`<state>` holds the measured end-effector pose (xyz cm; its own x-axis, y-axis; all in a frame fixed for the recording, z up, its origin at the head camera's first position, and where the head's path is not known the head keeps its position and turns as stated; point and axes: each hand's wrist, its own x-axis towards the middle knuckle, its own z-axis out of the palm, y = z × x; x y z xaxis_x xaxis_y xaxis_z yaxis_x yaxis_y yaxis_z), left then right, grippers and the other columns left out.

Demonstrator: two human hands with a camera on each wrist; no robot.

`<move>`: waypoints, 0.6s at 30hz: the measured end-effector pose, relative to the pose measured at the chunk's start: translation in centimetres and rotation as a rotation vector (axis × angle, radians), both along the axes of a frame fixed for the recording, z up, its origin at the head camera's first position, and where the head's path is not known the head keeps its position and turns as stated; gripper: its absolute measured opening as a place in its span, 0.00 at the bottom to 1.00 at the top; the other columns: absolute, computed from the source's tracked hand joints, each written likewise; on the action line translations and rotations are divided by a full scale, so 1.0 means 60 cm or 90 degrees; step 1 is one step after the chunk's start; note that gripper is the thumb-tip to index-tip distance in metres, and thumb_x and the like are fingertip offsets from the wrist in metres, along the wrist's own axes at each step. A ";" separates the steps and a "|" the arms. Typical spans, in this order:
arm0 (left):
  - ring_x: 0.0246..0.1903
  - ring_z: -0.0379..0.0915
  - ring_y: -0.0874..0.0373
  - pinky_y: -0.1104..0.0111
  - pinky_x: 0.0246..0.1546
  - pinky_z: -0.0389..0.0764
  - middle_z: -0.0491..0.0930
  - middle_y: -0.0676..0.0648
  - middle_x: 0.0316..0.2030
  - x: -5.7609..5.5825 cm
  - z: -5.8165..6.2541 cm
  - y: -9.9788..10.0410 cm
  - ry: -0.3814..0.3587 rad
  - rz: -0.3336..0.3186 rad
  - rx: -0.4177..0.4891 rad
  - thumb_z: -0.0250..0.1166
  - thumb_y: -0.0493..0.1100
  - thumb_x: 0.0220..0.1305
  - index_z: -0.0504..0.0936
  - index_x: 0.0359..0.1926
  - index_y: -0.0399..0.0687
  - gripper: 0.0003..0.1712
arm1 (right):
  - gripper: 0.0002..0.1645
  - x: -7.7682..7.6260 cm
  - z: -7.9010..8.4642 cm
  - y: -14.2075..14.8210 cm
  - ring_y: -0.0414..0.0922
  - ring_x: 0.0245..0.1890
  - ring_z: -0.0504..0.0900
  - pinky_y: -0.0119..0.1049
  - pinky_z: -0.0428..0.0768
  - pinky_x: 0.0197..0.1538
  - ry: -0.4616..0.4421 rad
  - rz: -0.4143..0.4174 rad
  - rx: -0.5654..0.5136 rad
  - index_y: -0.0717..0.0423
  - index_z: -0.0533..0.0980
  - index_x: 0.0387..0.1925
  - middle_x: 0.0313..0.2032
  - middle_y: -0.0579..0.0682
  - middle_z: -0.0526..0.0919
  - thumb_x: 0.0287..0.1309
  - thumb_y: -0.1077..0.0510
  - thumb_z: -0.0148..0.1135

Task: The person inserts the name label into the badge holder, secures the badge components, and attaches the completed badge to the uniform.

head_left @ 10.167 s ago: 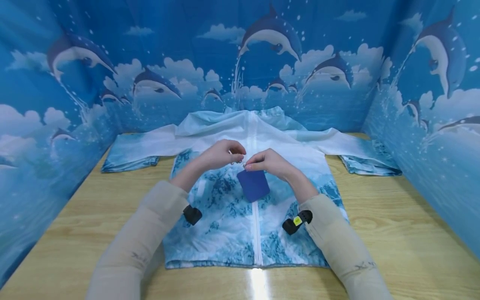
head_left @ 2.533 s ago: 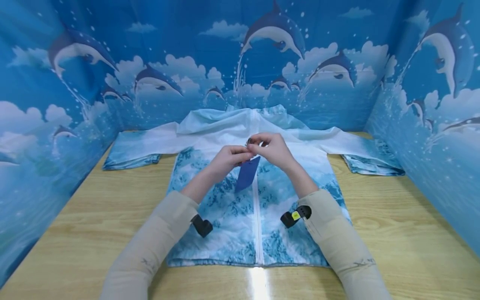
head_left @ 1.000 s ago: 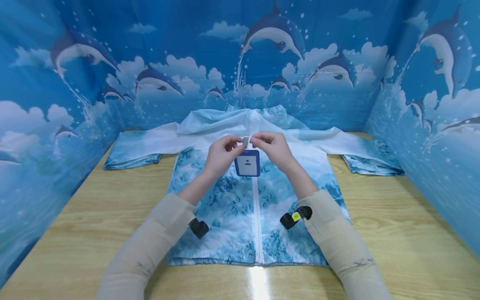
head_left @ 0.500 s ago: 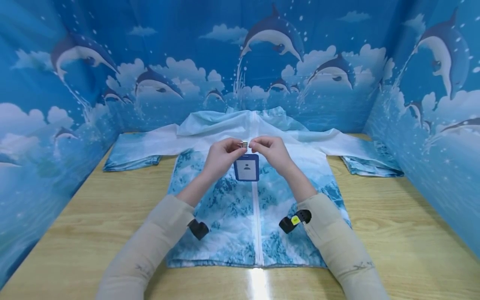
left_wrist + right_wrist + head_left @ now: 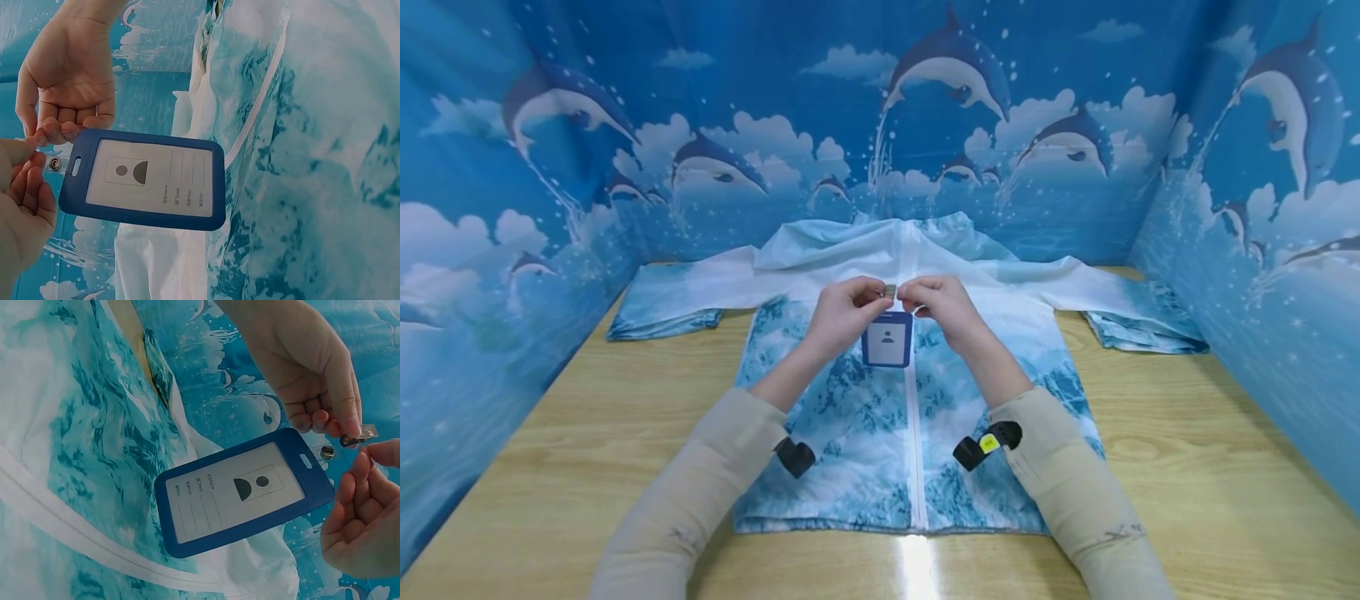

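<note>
A blue-framed badge holder (image 5: 887, 340) hangs from a clear strap with a metal snap (image 5: 55, 164), its printed card facing the wrist cameras. My left hand (image 5: 844, 312) holds its metal clip (image 5: 369, 432) between thumb and fingers. The thumb and index finger of my right hand (image 5: 365, 519) pinch at the lower end of this clip, by the strap; fingertips partly hide the spot. In the left wrist view both hands meet at the strap's end, and the clip is hidden. Below lies a blue-and-white zip jacket (image 5: 835, 450), spread flat with its sleeves out.
The jacket lies on a wooden table (image 5: 1187, 467), its folded cuffs (image 5: 1142, 321) out to the sides. Dolphin-print curtains (image 5: 820, 100) enclose the table at the back and both sides. A white zipper (image 5: 913, 442) runs down the jacket's middle.
Earlier the holder showed its plain blue back; it has since turned so the card shows. Over the last second the hands and badge have lowered slightly, and the right fingertips have moved closer to the clip.
</note>
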<state>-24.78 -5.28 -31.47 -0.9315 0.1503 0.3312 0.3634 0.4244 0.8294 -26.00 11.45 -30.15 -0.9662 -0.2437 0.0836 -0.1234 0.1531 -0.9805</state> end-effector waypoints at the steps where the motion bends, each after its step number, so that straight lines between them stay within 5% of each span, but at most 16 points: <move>1: 0.33 0.75 0.55 0.63 0.35 0.77 0.81 0.46 0.34 0.000 -0.001 0.001 -0.002 0.001 -0.002 0.62 0.43 0.62 0.81 0.45 0.41 0.13 | 0.15 0.000 0.000 -0.001 0.46 0.34 0.72 0.43 0.70 0.45 -0.008 -0.003 -0.001 0.67 0.78 0.34 0.23 0.47 0.75 0.64 0.57 0.52; 11: 0.33 0.74 0.55 0.63 0.34 0.76 0.79 0.46 0.33 -0.001 0.001 0.002 -0.008 0.006 -0.021 0.62 0.42 0.63 0.80 0.44 0.42 0.11 | 0.16 -0.001 0.000 -0.001 0.46 0.33 0.72 0.40 0.70 0.43 -0.033 -0.011 0.006 0.68 0.78 0.35 0.22 0.47 0.75 0.64 0.57 0.52; 18: 0.31 0.74 0.54 0.63 0.32 0.75 0.78 0.46 0.32 -0.002 0.001 -0.005 -0.011 -0.031 -0.002 0.57 0.42 0.67 0.77 0.50 0.43 0.13 | 0.18 -0.001 -0.003 0.000 0.46 0.35 0.72 0.53 0.65 0.54 -0.029 -0.006 0.009 0.70 0.77 0.38 0.24 0.47 0.75 0.65 0.55 0.54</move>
